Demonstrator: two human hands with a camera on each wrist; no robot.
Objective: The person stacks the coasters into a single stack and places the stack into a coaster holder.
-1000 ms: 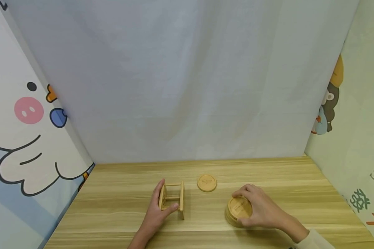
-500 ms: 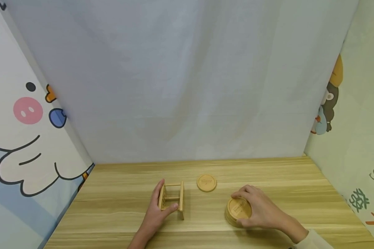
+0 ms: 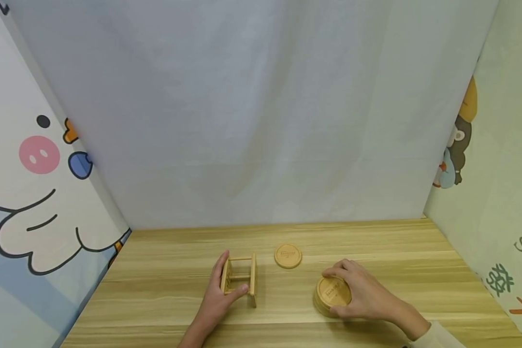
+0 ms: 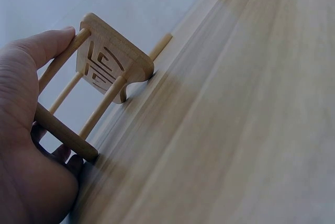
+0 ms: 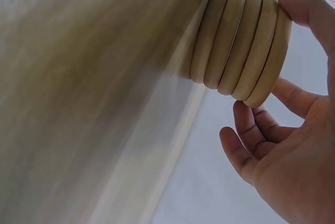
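Note:
My left hand [image 3: 213,302] grips a small wooden coaster rack [image 3: 253,280], thumb on its near side and fingers round the far side. In the left wrist view the rack's cut-out end panel [image 4: 110,56] and round rods show, its foot down at the tabletop. To the right, my right hand [image 3: 367,295] pinches the top wooden coaster [image 3: 334,291] of a stack by its edges. The right wrist view shows several coasters in that stack [image 5: 235,41], the top one slightly shifted to one side. A single coaster [image 3: 288,256] lies flat between and beyond the hands.
The wood-grain table [image 3: 178,270] ends at a grey-white cloth backdrop [image 3: 278,145]. Cartoon-printed panels stand on the left [image 3: 39,193] and right [image 3: 483,193] sides.

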